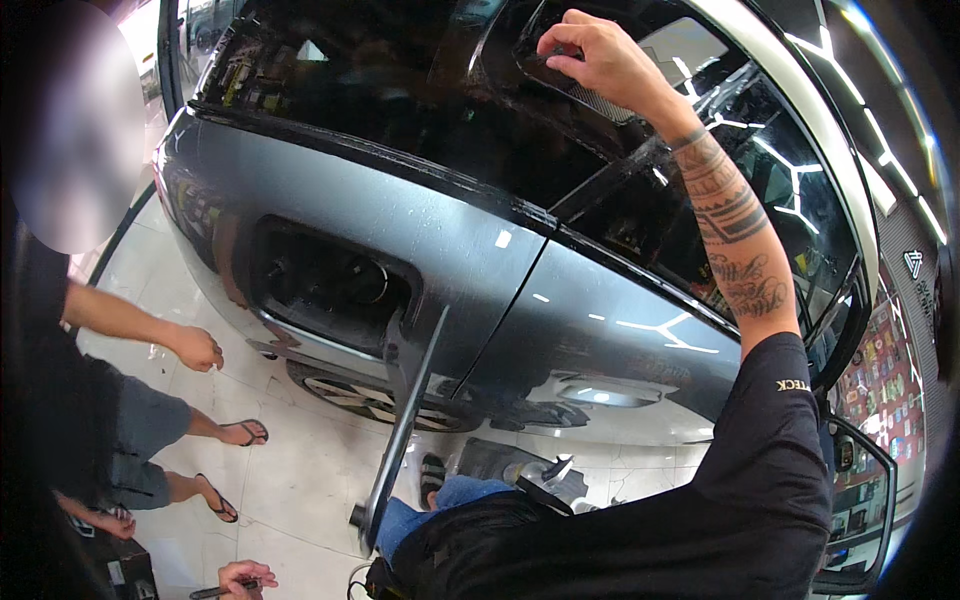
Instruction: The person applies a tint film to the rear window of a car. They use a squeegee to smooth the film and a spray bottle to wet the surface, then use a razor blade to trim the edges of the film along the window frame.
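Note:
My right hand (600, 60), at the end of a tattooed forearm, is raised over the wet dark side window (350, 90) of a grey car. Its fingers are curled toward the thumb; whether anything thin is between them cannot be made out. Near the lower edge, my left hand (248, 576) is closed round a slim dark pen-like tool (212, 592). It is well away from the car's body panel (440, 225). Water drops and streaks show along the glass and the trim below it. Smears and a film-like edge lie on the glass beside my right hand.
An open flap (400, 450) juts from the car beside a dark recess (325, 285) with a round cap. Below is a wheel (380, 400). A co-worker (75, 400) in shorts and sandals stands at left. A dark-framed glass panel (858, 500) stands at right.

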{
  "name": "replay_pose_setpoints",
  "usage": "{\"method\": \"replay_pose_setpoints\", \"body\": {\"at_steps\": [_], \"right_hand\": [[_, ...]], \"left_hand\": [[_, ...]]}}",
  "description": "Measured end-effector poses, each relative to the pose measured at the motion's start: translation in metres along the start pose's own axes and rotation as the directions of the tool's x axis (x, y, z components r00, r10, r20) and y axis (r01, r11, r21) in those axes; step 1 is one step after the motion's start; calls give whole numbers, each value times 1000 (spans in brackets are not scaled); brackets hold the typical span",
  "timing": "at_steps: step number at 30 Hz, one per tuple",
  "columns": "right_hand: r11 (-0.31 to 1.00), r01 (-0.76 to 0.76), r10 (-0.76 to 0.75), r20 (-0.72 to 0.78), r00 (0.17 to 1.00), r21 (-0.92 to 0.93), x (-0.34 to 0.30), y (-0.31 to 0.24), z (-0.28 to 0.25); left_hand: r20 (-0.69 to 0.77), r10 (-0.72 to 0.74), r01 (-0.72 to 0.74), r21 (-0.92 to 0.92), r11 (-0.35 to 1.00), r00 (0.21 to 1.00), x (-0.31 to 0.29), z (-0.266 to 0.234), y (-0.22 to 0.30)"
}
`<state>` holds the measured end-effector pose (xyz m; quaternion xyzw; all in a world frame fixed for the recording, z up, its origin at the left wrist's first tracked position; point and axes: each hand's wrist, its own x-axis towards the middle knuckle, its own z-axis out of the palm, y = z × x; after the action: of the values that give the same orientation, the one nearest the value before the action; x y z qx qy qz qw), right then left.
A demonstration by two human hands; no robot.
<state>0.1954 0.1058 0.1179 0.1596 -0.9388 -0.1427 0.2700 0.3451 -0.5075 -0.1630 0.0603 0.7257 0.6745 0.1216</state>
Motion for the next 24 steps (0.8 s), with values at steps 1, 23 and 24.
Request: {"method": "replay_pose_setpoints", "body": {"at_steps": [1, 23, 24], "right_hand": [[1000, 18, -18, 21, 1000, -22, 1, 2, 0], [970, 146, -100, 228, 969, -196, 27, -11, 7], [970, 134, -83, 239, 967, -204, 30, -12, 7]], "left_hand": [[-19, -12, 12, -8, 1000, 1000, -1, 1, -11], [-106, -207, 216, 87, 972, 973, 88, 2, -35], [-115, -219, 230, 93, 969, 969, 88, 3, -34]]}}
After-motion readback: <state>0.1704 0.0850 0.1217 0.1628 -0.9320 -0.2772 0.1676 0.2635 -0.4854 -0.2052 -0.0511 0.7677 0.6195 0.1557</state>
